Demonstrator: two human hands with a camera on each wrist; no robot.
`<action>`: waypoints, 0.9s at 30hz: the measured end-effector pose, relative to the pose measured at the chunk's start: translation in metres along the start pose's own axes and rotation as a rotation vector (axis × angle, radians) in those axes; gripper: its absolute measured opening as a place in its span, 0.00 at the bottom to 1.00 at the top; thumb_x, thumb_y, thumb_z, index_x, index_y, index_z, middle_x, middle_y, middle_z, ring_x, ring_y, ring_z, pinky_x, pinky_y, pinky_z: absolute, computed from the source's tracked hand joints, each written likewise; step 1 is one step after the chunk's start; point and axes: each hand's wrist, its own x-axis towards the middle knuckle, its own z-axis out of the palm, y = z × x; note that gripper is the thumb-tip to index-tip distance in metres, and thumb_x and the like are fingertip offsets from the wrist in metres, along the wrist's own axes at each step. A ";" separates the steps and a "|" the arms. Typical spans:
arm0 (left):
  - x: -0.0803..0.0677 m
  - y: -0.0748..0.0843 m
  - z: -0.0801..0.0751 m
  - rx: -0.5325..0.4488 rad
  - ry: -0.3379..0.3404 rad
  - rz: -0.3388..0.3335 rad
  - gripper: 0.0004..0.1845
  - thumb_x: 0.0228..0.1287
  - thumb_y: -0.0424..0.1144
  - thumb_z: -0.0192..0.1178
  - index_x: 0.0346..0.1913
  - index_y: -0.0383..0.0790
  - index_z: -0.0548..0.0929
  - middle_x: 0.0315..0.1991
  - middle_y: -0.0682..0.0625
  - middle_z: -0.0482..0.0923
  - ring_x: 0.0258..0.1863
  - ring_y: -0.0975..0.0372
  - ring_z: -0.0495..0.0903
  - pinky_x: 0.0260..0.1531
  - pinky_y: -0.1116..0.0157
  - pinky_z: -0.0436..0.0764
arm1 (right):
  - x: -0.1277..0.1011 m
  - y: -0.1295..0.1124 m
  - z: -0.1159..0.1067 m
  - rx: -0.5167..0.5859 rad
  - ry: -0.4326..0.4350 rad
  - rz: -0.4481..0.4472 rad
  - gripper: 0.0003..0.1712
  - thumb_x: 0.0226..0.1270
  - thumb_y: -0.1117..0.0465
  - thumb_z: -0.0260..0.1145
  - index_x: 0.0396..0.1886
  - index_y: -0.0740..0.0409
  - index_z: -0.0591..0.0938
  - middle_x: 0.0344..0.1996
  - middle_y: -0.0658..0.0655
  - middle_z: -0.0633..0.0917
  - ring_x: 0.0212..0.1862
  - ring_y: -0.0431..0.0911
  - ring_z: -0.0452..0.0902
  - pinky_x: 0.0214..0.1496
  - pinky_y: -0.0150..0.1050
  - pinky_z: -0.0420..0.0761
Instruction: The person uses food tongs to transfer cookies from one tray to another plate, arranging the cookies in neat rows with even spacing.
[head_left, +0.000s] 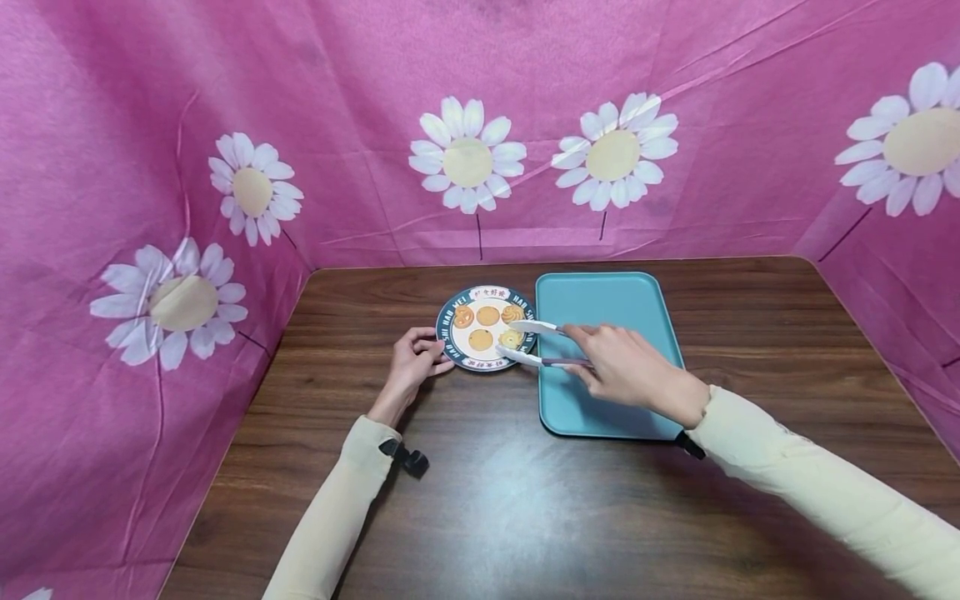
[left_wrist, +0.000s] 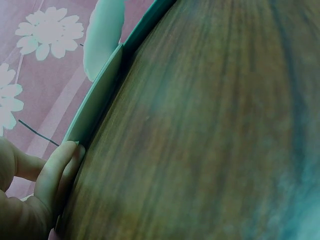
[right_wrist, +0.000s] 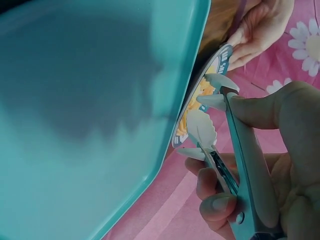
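Observation:
A round plate (head_left: 450,343) with a dark lettered rim holds several golden cookies (head_left: 487,316) on the wooden table. My left hand (head_left: 429,350) grips the plate's left rim; in the left wrist view a finger (left_wrist: 59,172) lies along that rim (left_wrist: 97,105). My right hand (head_left: 581,350) holds white tongs (head_left: 534,327) over the left edge of a teal tray (head_left: 607,400). The tongs' spread tips stand either side of the plate's lower right cookie (head_left: 512,338). The right wrist view shows the scalloped tong tips (right_wrist: 202,131) near the plate (right_wrist: 220,60), gripped by my right hand (right_wrist: 235,165).
The teal tray (right_wrist: 90,110) lies right of the plate and touches or nearly touches it. Pink cloth with white daisies (head_left: 465,154) walls the table (head_left: 495,500) on the left, back and right. A black clip (head_left: 408,458) sits on my left sleeve.

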 end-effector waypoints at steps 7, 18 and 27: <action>0.000 -0.001 0.000 -0.003 -0.008 0.017 0.18 0.72 0.21 0.55 0.63 0.25 0.70 0.32 0.49 0.78 0.25 0.65 0.85 0.32 0.69 0.94 | -0.013 0.007 0.000 0.006 0.078 0.005 0.35 0.71 0.50 0.71 0.71 0.62 0.75 0.50 0.61 0.89 0.40 0.50 0.84 0.33 0.49 0.88; 0.001 0.000 0.000 -0.011 -0.012 0.021 0.19 0.72 0.21 0.54 0.64 0.25 0.70 0.32 0.49 0.78 0.26 0.64 0.86 0.33 0.69 0.94 | -0.037 0.028 0.002 0.028 0.201 0.090 0.37 0.69 0.51 0.72 0.73 0.60 0.72 0.47 0.64 0.89 0.37 0.50 0.82 0.31 0.48 0.85; 0.001 -0.001 0.001 -0.006 -0.004 0.002 0.19 0.72 0.21 0.55 0.64 0.26 0.70 0.33 0.50 0.77 0.26 0.65 0.86 0.33 0.69 0.94 | -0.053 0.045 0.008 0.064 0.363 0.205 0.37 0.66 0.52 0.75 0.71 0.59 0.73 0.43 0.66 0.88 0.36 0.57 0.83 0.30 0.61 0.86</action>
